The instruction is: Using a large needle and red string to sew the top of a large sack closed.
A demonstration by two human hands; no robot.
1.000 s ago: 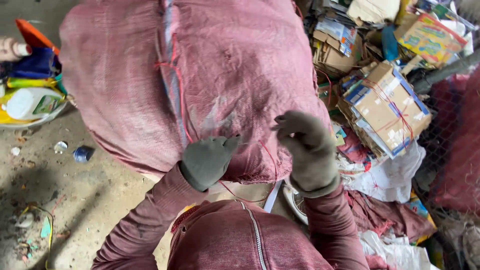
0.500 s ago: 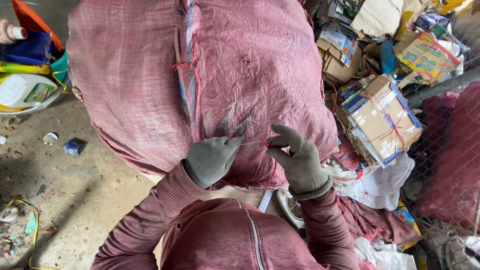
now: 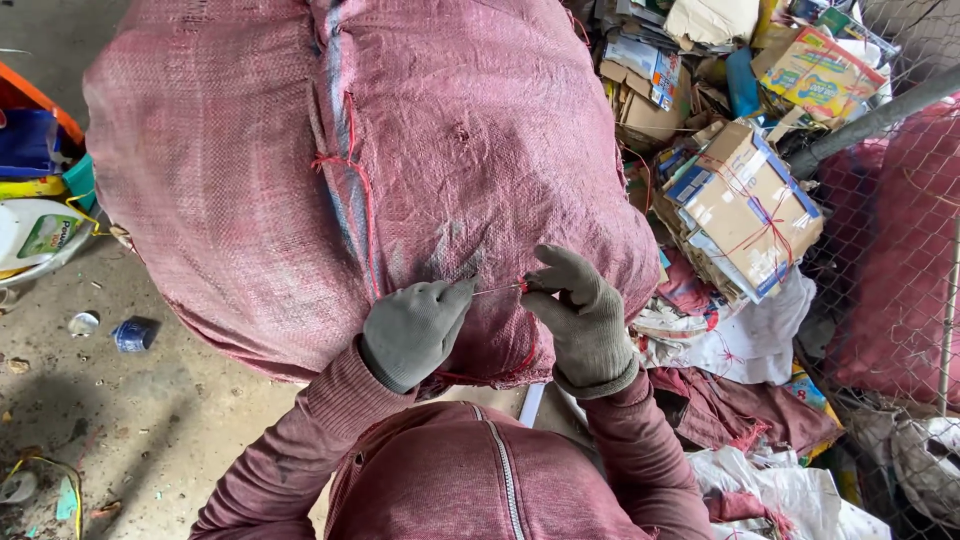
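Grey-gloved left hand (image 3: 415,330) and right hand (image 3: 580,318), now brought together, pinch a thin needle (image 3: 497,290) with red thread against the bulging pink woven sack (image 3: 300,150).

Even, diffuse daylight, no glare, soft shadow on the concrete floor (image 3: 150,420) at lower left, sharp focus on the red woven sack (image 3: 400,150), wide-angle stretching at frame edges, minimal motion blur.

The big red sack (image 3: 370,170) runs off the frame at twelve o'clock — its underside hidden; the thin needle (image 3: 497,290) — barely discernible.
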